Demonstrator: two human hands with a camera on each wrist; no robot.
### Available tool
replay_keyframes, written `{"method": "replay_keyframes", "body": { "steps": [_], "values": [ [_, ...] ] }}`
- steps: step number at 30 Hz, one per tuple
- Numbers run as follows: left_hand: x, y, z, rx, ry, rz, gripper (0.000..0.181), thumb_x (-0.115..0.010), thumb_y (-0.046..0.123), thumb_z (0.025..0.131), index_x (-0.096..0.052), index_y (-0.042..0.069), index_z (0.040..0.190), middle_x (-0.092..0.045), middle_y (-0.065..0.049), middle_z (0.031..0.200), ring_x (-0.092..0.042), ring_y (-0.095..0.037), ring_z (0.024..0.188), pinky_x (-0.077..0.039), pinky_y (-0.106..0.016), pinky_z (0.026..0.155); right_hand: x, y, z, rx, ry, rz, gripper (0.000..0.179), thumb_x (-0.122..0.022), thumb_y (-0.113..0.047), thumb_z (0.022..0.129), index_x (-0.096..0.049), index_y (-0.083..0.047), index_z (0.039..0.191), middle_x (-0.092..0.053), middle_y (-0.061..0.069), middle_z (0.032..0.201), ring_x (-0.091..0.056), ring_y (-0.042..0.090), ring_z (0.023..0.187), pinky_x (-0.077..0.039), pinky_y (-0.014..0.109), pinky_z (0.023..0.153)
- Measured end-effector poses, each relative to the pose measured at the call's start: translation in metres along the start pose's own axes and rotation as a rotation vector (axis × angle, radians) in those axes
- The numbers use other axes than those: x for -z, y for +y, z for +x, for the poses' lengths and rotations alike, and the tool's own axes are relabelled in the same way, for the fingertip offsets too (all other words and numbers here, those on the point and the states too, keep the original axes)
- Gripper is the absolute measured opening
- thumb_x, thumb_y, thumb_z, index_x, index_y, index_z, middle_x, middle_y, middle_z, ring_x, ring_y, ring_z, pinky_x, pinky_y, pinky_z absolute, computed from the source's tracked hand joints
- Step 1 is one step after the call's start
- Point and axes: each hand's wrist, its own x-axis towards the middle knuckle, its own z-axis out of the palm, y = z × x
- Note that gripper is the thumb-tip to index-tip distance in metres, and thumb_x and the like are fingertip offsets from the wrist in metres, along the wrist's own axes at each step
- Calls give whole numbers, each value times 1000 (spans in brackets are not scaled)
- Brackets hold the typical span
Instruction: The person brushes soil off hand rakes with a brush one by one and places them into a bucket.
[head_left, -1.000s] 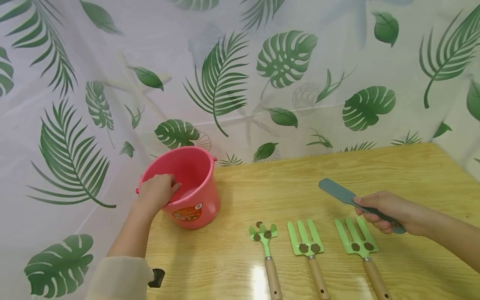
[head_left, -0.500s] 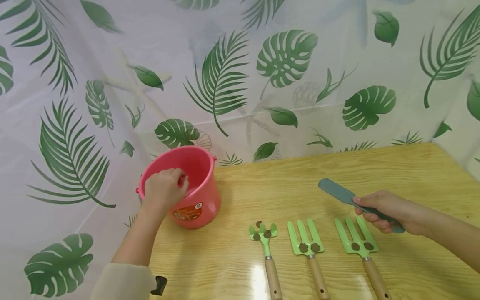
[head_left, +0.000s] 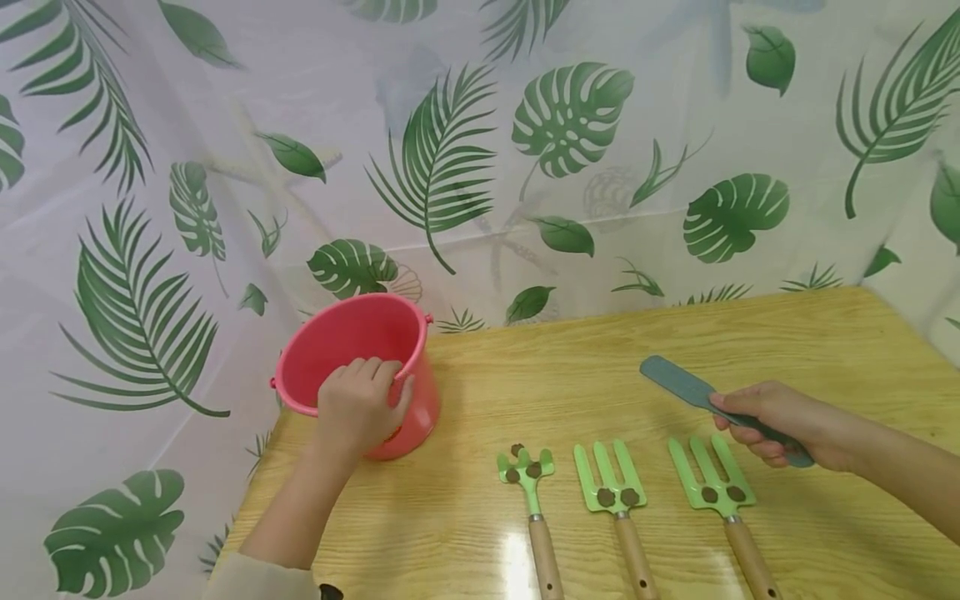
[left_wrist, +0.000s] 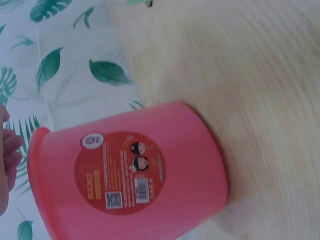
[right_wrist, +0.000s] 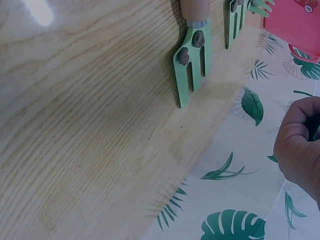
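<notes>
Though one bucket [head_left: 423, 400], three green tools [head_left: 632, 550].

Left wrist view crops bucket [left_wrist: 195, 165].

Bucket [head_left: 375, 333] on table [head_left: 525, 383], left of forks [head_left: 633, 543]

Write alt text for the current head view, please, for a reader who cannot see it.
A person's right hand holds a blue-grey flat tool above a wooden table, while the left hand is at the near rim of a pink bucket. Three green garden tools with wooden handles, bearing brown lumps, lie side by side; a leaf-print sheet hangs behind.
</notes>
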Motion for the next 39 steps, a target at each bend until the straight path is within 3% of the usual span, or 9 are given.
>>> {"method": "replay_keyframes", "body": {
  "steps": [6,11,17,24,35,37,39],
  "values": [
    [4,16,-10,-27,-28,-53,21,-72,24,74,-61,6,77,-60,-5,63,-55,-19,53,-47,-27,48,-1,1,1,3,-4,6,36,-35,-36,103,-52,-8,88,-40,-8,59,-36,4,45,-35,20,46],
    [-2,24,-22,-51,12,-102,16,-66,21,77,-59,7,73,-55,-2,59,-50,-16,50,-42,-25,46,-4,1,3,3,-12,13,35,-35,-35,103,-52,-8,88,-41,-8,59,-36,3,44,-35,19,45],
    [-9,36,-36,-64,6,-107,20,-59,27,78,-57,8,73,-53,0,59,-48,-15,51,-39,-24,44,-7,0,4,1,-18,8,36,-35,-35,103,-53,-8,88,-40,-8,59,-36,3,44,-35,19,45],
    [-12,54,-47,-49,-45,-132,26,-65,35,76,-60,9,74,-57,2,61,-52,-13,52,-43,-24,45,-7,2,6,0,-16,3,35,-35,-34,103,-52,-8,88,-40,-8,59,-36,3,44,-35,20,45],
    [-23,83,-62,55,-124,-181,26,-75,36,71,-67,12,80,-61,7,62,-55,-7,53,-43,-21,44,-6,6,7,3,-27,-7,35,-34,-34,103,-52,-8,87,-39,-8,59,-36,4,44,-35,20,45],
    [-24,88,-63,62,-154,-177,28,-75,38,72,-67,13,80,-61,8,62,-55,-6,53,-42,-20,43,-6,7,8,0,-26,-10,35,-35,-34,103,-52,-8,87,-39,-8,59,-36,4,44,-35,20,45],
    [-24,94,-63,62,-231,-174,28,-73,41,73,-68,14,81,-60,9,63,-55,-5,54,-40,-18,43,-6,8,9,-2,-21,-16,35,-34,-34,103,-52,-8,87,-39,-8,59,-35,4,44,-35,20,45]
  ]
}}
